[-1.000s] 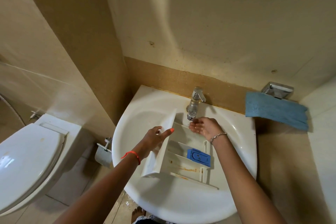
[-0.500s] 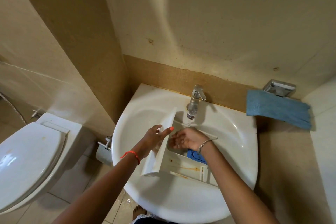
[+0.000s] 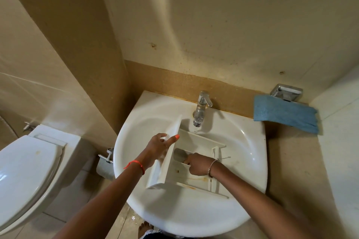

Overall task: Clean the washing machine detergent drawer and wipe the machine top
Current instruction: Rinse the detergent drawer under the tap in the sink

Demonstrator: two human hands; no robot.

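Head view: one detergent drawer (image 3: 202, 140) lies in the sink (image 3: 184, 215), with bare basin open toward the near rim and one tap (image 3: 201, 109) just over its far wall. Left hand (image 3: 157, 146) grips the front panel; right hand (image 3: 198, 164) curls inside a compartment, grip contents not discernible. One blue cloth (image 3: 285, 114) at right, one toilet (image 3: 25, 170) at left.

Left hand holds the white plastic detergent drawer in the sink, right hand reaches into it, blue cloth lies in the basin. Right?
No. Head view: the blue cloth sits by the chrome holder, right of the white sink. Left hand, right hand and white plastic detergent drawer are as stated.
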